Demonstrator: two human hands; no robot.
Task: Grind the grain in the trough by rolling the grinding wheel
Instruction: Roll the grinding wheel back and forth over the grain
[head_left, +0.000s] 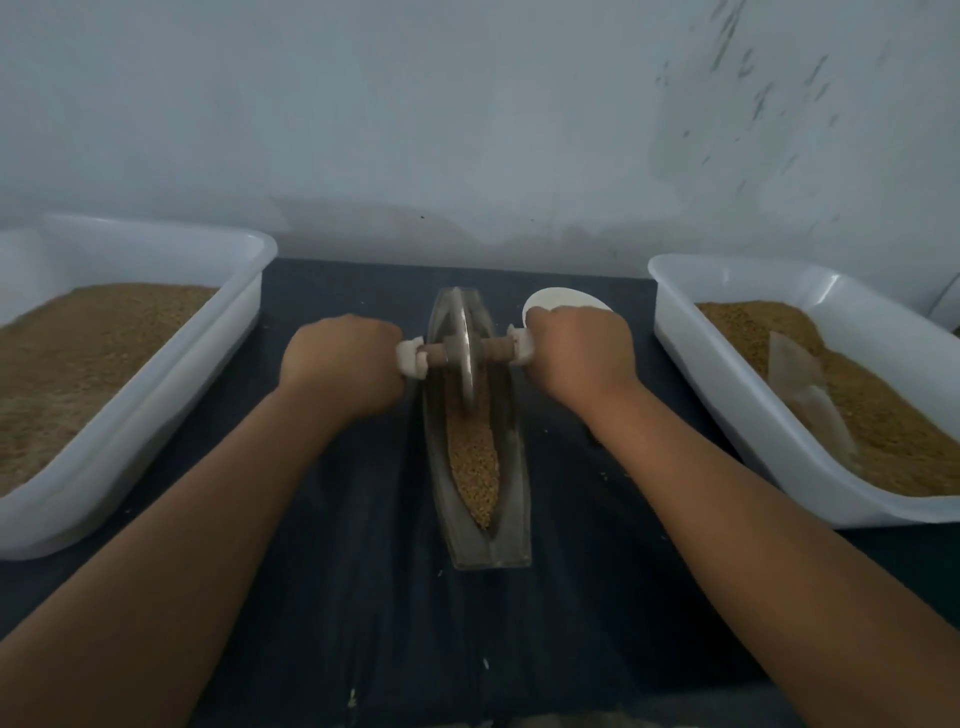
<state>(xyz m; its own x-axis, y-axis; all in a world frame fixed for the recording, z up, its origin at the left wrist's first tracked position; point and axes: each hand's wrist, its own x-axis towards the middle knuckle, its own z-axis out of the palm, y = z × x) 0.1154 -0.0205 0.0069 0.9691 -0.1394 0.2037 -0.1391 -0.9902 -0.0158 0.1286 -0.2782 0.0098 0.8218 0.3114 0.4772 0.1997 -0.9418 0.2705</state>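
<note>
A narrow boat-shaped metal trough (514, 499) lies lengthwise on the dark cloth in the middle. Golden grain (474, 462) fills its near half. A metal grinding wheel (466, 348) stands upright in the far half of the trough, on a brown axle with white-wrapped ends. My left hand (340, 364) grips the left handle end. My right hand (579, 351) grips the right handle end. Both fists are curled round the axle, level with each other.
A white plastic tub (156, 395) full of grain sits at the left. Another white tub (737, 395) with grain and a clear scoop (802, 389) sits at the right. A small white dish (558, 299) shows behind my right hand. A pale wall rises behind the table.
</note>
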